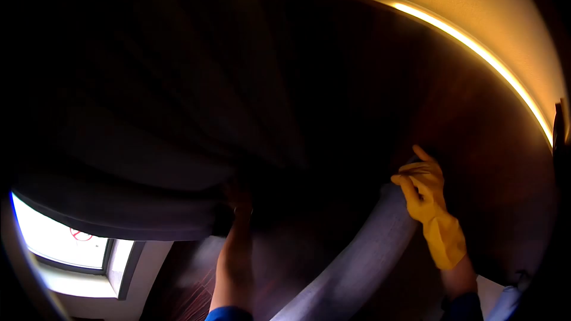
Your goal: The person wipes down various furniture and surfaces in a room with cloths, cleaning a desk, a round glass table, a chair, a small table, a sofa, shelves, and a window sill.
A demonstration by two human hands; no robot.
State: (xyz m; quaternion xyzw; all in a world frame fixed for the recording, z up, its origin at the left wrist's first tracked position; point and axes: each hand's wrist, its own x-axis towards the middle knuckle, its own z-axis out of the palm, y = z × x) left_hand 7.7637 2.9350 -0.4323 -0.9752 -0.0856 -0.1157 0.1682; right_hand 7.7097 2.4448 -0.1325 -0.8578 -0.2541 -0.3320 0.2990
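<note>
My left hand (238,193) is bare and reaches up into deep shadow, at the side edge of a dark hanging cloth (148,214) that looks like a curtain. Its fingers are lost in the dark, so I cannot make out whether they grip the cloth. A yellow rubber glove (445,241) covers my right hand (423,184), which is raised at the upper end of a long, pale grey padded strip (363,261). The gloved fingers are bent but apart, one pointing upward, with nothing visible between them. Whether they touch the strip is unclear.
A bright window (65,241) with a red prohibition sign (81,234) is at lower left, partly covered by the cloth. A curved light strip (476,50) runs along the upper right, over a dark brown panel (470,113). Pale blue cloth (504,304) shows at lower right.
</note>
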